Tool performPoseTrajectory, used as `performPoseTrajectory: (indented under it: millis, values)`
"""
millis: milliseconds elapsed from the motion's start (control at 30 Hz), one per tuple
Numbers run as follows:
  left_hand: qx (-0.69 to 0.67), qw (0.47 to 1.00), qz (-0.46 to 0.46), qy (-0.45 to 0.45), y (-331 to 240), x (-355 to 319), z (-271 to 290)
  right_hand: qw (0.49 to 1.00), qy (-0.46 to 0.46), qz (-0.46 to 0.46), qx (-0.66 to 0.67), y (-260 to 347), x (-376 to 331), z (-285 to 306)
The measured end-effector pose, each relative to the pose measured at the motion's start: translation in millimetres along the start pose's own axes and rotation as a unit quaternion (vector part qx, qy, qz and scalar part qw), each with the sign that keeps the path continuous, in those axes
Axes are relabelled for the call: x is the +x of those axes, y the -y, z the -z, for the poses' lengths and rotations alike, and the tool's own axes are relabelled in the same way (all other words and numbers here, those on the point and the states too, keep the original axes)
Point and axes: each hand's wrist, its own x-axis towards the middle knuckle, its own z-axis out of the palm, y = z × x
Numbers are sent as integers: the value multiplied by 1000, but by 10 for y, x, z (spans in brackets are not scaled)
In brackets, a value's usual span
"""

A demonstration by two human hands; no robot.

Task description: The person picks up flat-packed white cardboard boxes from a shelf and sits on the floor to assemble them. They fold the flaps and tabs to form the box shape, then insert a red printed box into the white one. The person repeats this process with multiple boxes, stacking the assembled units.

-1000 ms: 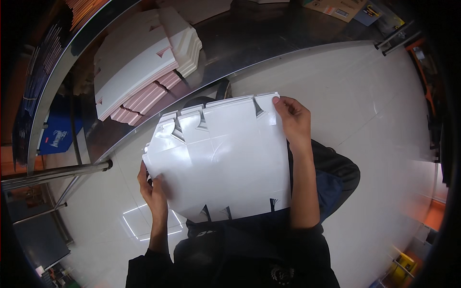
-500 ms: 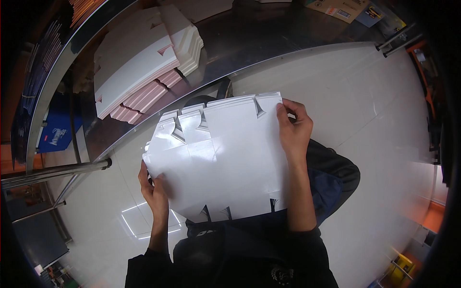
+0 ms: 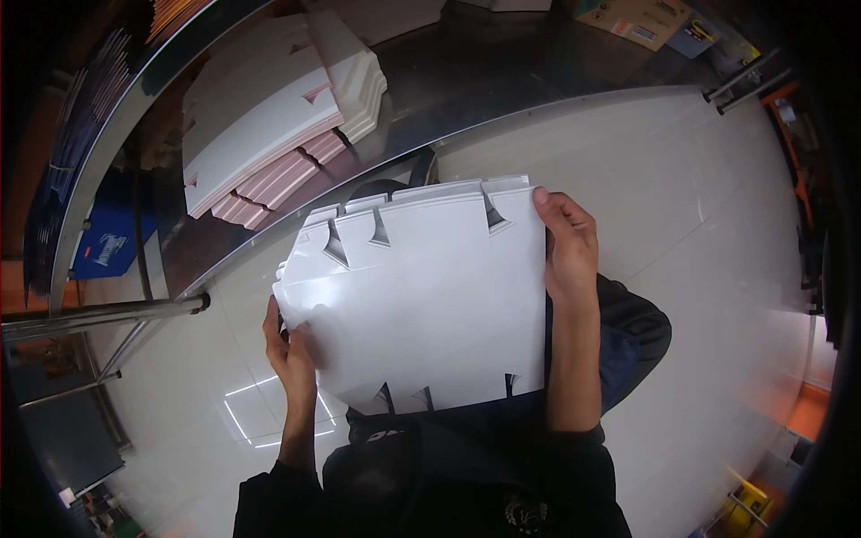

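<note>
A stack of flat white die-cut box blanks (image 3: 421, 305) lies across my lap, with notched flaps along its far and near edges. Its sheets are fanned slightly out of line at the far side. My left hand (image 3: 289, 348) grips the left edge, thumb on top and fingers partly hidden underneath. At the far right corner, my right hand (image 3: 568, 238) has its thumb against the edge of the sheets, the other fingers bent behind it.
Beyond my lap, a dark metal shelf (image 3: 502, 108) carries a pile of pinkish-white box blanks (image 3: 260, 117) and a brown carton (image 3: 632, 20). A blue box (image 3: 109, 247) stands at left, near a metal rail (image 3: 108, 320). Shiny tiled floor (image 3: 700, 197) surrounds me.
My right hand has shifted a little to the right and nearer along the corner. The top sheets have slid slightly nearer, showing more of those beneath at the far edge.
</note>
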Motion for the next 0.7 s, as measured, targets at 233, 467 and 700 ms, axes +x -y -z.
performPoseTrajectory:
  millis: [233, 467, 700]
  values:
    - [0, 1000, -10, -12, 55, -12, -41, 999, -31, 33, -29, -32, 3, 6]
    - [12, 1000, -15, -7, 104, -13, -16, 969, 21, 52, -241, -150, 147, 36]
    - [-17, 1000, 7, -11, 37, -7, -6, 956, 14, 110, -272, -46, 9, -99]
